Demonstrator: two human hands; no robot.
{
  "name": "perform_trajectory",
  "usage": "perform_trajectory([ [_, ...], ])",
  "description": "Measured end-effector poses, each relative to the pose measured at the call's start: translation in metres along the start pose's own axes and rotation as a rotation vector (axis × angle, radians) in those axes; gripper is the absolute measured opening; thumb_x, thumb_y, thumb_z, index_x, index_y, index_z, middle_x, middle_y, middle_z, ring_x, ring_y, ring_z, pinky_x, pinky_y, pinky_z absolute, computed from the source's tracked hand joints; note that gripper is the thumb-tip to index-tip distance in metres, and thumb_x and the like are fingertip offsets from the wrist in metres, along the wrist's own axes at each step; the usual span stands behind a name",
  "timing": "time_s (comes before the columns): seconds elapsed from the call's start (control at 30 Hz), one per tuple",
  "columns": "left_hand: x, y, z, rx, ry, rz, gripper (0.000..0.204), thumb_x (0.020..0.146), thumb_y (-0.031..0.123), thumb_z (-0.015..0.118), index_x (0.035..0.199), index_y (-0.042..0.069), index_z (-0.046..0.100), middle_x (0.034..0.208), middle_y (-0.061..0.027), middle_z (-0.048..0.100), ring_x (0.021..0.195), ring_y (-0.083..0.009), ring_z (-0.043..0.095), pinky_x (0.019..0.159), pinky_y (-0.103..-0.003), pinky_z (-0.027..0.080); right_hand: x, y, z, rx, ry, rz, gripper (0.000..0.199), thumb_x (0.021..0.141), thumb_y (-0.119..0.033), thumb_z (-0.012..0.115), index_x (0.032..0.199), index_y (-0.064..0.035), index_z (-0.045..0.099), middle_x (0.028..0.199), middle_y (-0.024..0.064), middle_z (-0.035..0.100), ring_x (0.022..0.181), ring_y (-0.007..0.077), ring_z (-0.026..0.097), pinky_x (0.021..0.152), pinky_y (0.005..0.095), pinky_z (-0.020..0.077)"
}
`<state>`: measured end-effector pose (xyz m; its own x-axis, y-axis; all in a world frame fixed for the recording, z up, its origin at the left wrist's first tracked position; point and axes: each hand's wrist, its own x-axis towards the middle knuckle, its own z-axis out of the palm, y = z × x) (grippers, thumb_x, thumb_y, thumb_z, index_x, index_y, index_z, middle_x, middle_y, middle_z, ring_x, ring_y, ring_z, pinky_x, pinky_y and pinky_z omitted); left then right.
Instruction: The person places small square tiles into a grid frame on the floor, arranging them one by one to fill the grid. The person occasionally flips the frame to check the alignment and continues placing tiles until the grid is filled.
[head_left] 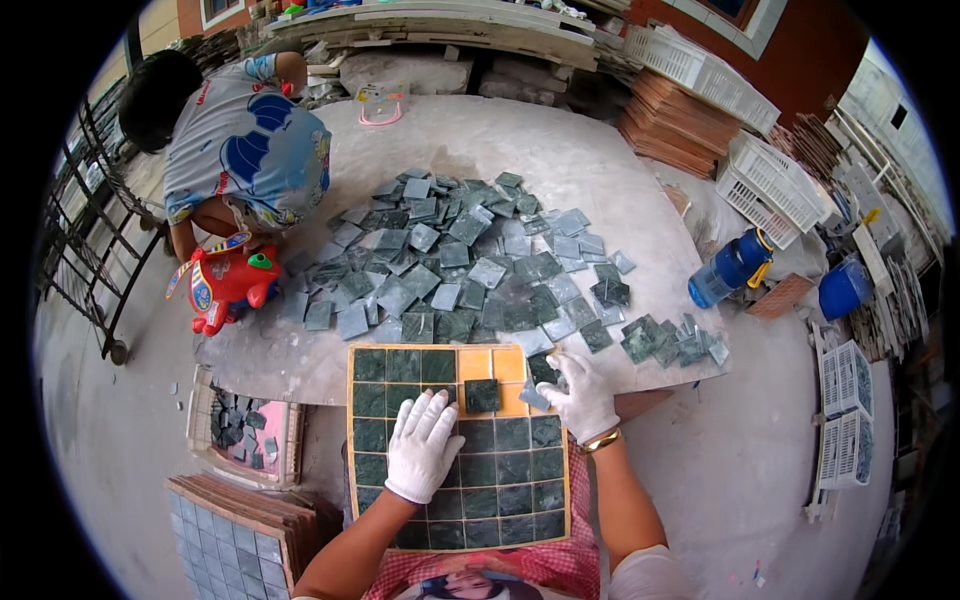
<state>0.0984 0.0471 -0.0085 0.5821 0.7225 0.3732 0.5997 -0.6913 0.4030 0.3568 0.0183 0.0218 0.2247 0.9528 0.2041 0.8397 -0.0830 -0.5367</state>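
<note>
A square grid board (pixel 351 480) with a yellow-orange frame lies in front of me, mostly filled with dark green stone tiles. Bare orange squares show near its upper right, and one loose dark tile (pixel 482 396) sits slightly askew there. My left hand (pixel 424 452), in a white glove, rests flat on the tiles at the board's left-middle, fingers stretched out. At the upper right corner, my gloved right hand (pixel 582 398) has thumb and forefinger around a dark green tile (pixel 541 369). A paler grey tile (pixel 533 396) lies tilted beside the thumb, partly over the board's edge.
Beyond the board, a heap of square tiles (pixel 455 255) covers the pale tabletop (pixel 520 130). A person (pixel 245 150) crouches at the left by a red toy (pixel 228 285). A blue water jug (pixel 730 268), white crates (pixel 770 185) and stacked tile boards (pixel 230 535) surround the table.
</note>
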Motion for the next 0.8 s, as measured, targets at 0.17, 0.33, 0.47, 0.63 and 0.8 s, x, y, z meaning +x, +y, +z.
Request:
perform_trajectory([
  [0.17, 0.047, 0.001, 0.033, 0.04, -0.008, 0.053, 0.059, 0.069, 0.031, 0.075, 0.118, 0.006, 0.057, 0.129, -0.0133, 0.053, 0.127, -0.0319, 0.043, 0.108, -0.048, 0.029, -0.006, -0.012, -0.005, -0.227, -0.193, 0.248, 0.088, 0.067, -0.049, 0.076, 0.134, -0.0041, 0.042, 0.121, 0.0168, 0.056, 0.1, 0.0314, 0.061, 0.083, 0.0401, 0.0507],
  [0.33, 0.047, -0.006, 0.047, 0.031, 0.028, 0.056, 0.059, 0.066, 0.036, 0.076, 0.113, 0.006, 0.058, 0.122, -0.0117, 0.056, 0.122, -0.0312, 0.047, 0.107, -0.049, 0.03, 0.006, 0.002, 0.012, -0.329, -0.05, 0.172, 0.066, 0.075, -0.048, 0.07, 0.124, -0.0096, 0.051, 0.114, 0.0152, 0.059, 0.09, 0.031, 0.064, 0.074, 0.0432, 0.0515],
  [0.47, 0.048, -0.004, 0.043, 0.039, 0.023, 0.049, 0.057, 0.067, 0.036, 0.075, 0.112, 0.005, 0.057, 0.121, -0.0123, 0.056, 0.121, -0.0315, 0.047, 0.106, -0.05, 0.031, 0.021, 0.029, 0.021, -0.102, 0.101, 0.121, 0.032, 0.087, -0.037, 0.06, 0.102, -0.0087, 0.062, 0.084, 0.0148, 0.065, 0.074, 0.0359, 0.063, 0.065, 0.0453, 0.0498],
  [0.63, 0.046, -0.002, 0.045, 0.067, 0.027, 0.056, 0.058, 0.069, 0.037, 0.074, 0.113, 0.005, 0.056, 0.122, -0.0123, 0.055, 0.122, -0.031, 0.046, 0.107, -0.05, 0.03, 0.056, 0.073, 0.012, 0.181, 0.225, 0.181, 0.031, 0.088, -0.027, 0.059, 0.113, -0.0093, 0.059, 0.093, 0.0166, 0.064, 0.084, 0.0359, 0.063, 0.072, 0.0453, 0.0498],
  [0.8, 0.048, -0.001, 0.045, 0.085, 0.046, 0.053, 0.058, 0.069, 0.038, 0.074, 0.114, 0.004, 0.056, 0.122, -0.0117, 0.055, 0.122, -0.0299, 0.046, 0.108, -0.049, 0.03, 0.074, 0.062, -0.004, -0.163, 0.257, 0.152, 0.038, 0.083, -0.025, 0.064, 0.118, -0.0107, 0.057, 0.116, 0.013, 0.056, 0.101, 0.0328, 0.059, 0.081, 0.0431, 0.0495],
])
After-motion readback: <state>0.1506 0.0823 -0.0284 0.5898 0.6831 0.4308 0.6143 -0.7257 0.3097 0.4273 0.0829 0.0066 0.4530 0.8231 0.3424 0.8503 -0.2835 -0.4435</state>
